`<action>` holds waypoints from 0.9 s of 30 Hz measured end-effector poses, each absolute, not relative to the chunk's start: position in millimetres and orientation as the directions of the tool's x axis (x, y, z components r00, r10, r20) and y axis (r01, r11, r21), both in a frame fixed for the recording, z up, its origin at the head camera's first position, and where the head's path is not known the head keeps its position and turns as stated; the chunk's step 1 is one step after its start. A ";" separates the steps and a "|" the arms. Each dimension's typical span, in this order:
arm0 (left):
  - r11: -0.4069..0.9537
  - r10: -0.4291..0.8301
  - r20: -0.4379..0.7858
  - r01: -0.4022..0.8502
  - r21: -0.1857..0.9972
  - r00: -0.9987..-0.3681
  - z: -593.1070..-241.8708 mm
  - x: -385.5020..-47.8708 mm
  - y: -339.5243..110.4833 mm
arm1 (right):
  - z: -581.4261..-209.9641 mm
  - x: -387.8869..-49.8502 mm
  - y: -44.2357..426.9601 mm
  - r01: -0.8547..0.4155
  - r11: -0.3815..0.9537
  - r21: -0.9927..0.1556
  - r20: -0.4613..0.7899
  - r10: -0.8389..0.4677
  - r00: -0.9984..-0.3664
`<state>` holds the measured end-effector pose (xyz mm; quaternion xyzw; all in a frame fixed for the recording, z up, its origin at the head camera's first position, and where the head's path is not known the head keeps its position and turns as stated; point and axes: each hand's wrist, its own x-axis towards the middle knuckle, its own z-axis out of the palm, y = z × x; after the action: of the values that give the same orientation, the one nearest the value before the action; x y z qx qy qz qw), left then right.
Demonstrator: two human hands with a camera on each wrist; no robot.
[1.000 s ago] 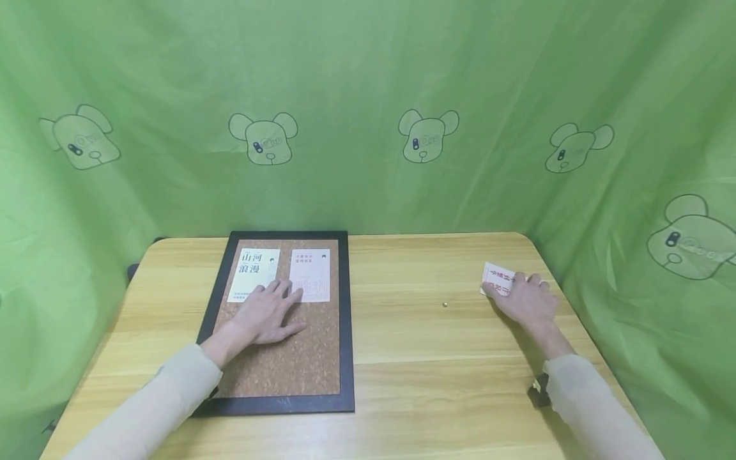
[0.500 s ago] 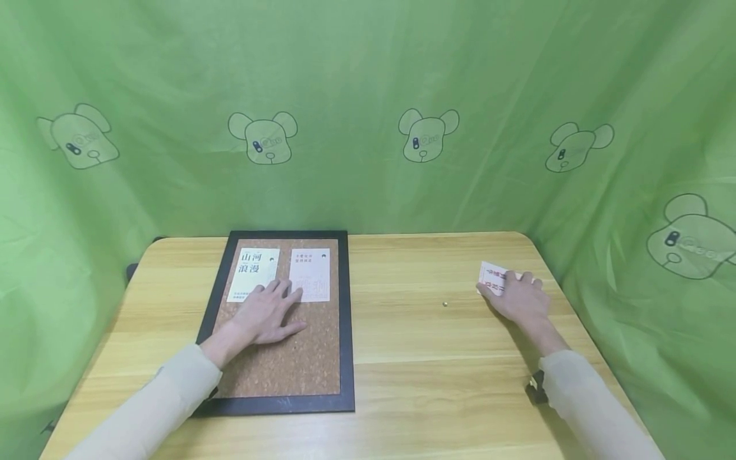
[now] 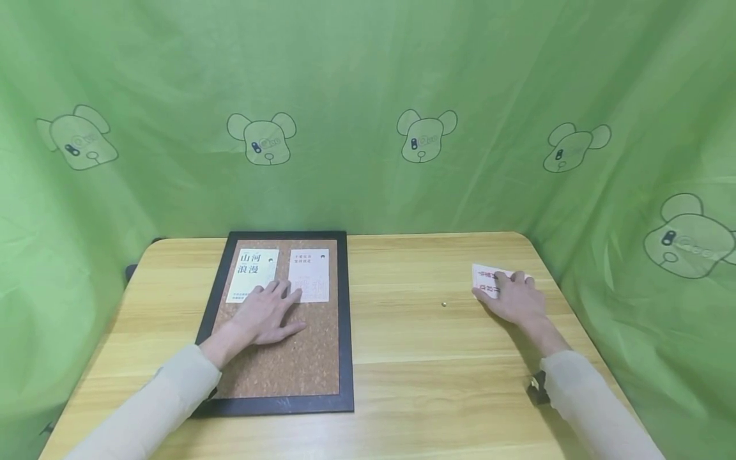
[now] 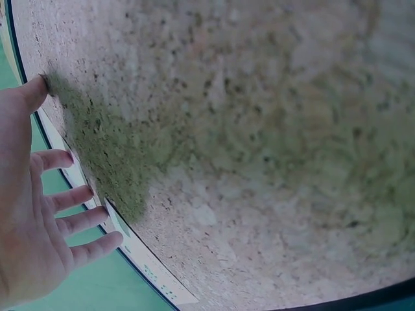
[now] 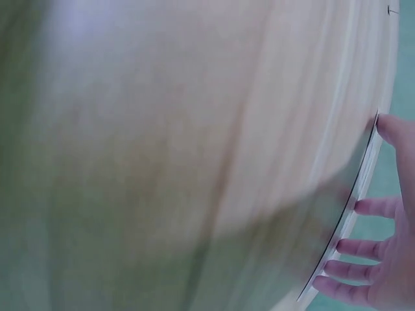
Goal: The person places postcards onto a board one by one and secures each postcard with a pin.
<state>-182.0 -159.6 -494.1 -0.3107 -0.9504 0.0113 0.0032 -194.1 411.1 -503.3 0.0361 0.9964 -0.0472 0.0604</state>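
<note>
My left hand rests with spread fingers on a cork board in a black frame. Its fingertips lie on the lower edges of two cards: a pale one with dark lettering and a white one with faint pink print. In the left wrist view the hand's fingers are spread and grip nothing. On the table's right side my right hand touches a white card with red lettering that lies flat; the palm covers part of it. The right wrist view shows fairly straight fingers along this card.
A small pin stands on the wooden table between the board and the right hand. Green curtains with bear-head drawings hang behind the table and at both sides.
My right hand has slid the red-lettered card a little to the left along the table. The left hand has stayed in place on the cork board.
</note>
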 end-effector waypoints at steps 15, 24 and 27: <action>0.819 0.573 -0.054 0.574 -0.011 -0.818 -493.0 -182.4 -159.2 | -501.4 -195.1 415.3 -0.027 0.995 -0.091 -0.139 -0.040 -0.989; 0.818 0.575 -0.051 0.576 -0.008 -0.817 -493.1 -182.5 -158.0 | -497.4 -194.6 417.4 -0.063 0.993 -0.103 -0.155 -0.079 -0.985; 0.819 0.572 -0.055 0.573 -0.004 -0.818 -493.3 -182.5 -158.1 | -496.9 -194.3 418.3 -0.072 0.992 -0.104 -0.149 -0.088 -0.985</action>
<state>-182.5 -158.1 -493.3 -0.3004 -0.9534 0.0102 -0.0258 -194.3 418.3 -496.9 -0.0402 0.9950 -0.0491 0.0767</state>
